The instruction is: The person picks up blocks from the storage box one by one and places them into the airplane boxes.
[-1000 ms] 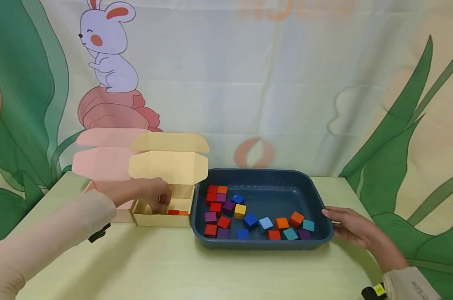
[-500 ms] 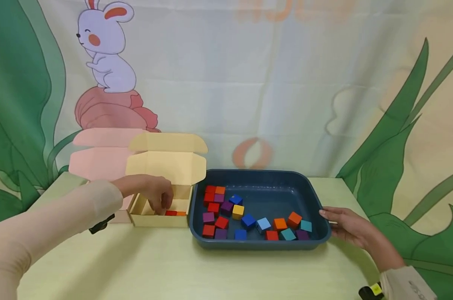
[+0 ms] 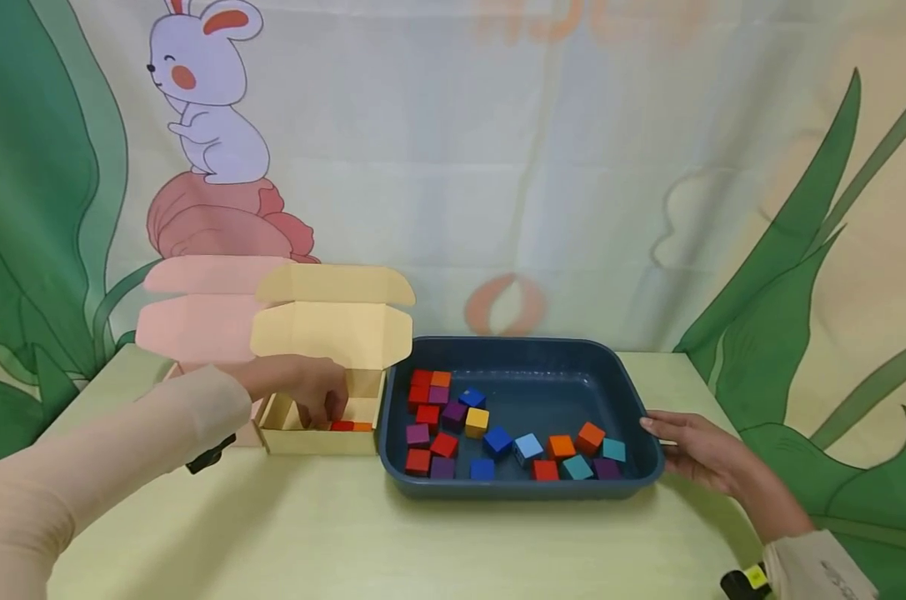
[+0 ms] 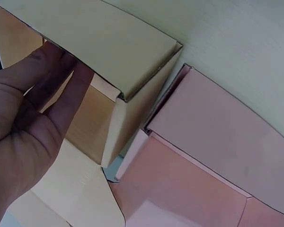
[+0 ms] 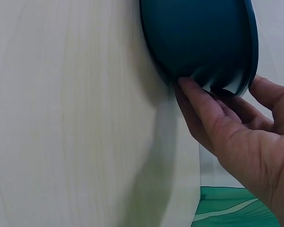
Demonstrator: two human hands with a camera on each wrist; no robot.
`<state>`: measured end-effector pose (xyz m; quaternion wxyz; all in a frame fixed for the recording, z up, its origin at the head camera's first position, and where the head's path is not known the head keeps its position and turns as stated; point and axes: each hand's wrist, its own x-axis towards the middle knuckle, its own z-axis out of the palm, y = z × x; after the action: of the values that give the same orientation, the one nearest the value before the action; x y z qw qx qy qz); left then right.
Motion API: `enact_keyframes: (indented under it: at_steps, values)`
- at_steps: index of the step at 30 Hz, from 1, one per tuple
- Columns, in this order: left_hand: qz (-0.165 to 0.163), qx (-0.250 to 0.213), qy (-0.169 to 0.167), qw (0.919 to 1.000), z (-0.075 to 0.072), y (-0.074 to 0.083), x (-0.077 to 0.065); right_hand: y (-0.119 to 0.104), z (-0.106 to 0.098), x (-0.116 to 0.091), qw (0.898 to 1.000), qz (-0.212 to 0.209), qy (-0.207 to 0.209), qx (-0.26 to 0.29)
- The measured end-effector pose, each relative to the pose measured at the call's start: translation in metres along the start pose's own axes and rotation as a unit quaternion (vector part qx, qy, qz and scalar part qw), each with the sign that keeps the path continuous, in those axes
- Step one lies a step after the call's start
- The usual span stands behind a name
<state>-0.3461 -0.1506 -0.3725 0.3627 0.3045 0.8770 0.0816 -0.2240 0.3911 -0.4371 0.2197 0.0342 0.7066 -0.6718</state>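
Observation:
My left hand reaches down into the open yellow cardboard box. In the left wrist view its fingers go behind the box's front wall; the tips, and anything between them, are hidden. Just right of those fingers, a red cube and an orange cube show inside the box. At the right end of the dark blue tray is my right hand, gripping it with the thumb at the rim and the fingers below. Several coloured cubes, among them a yellow cube, lie in the tray.
A pink box, lid raised, stands left of the yellow one, partly behind my left forearm. The tray sits against the yellow box's right side. All stand on a pale table before a printed cloth with a rabbit.
My left hand has shifted slightly right within the yellow box, its fingers pointing down. The right hand stays on the tray, and the cubes in the tray lie as before.

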Motion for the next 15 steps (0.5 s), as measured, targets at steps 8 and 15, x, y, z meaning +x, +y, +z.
enact_keyframes:
  at_steps: [8,15]
  values:
    - [-0.011,0.005,0.001,0.9999,-0.003,0.0029,0.001,-0.0005,-0.0015,0.0017,1.0,0.0,0.003,0.008]
    - [-0.029,0.053,0.009,0.9981,-0.0048,0.0072,0.004,-0.0039,-0.003,0.0029,1.0,-0.004,0.004,-0.005]
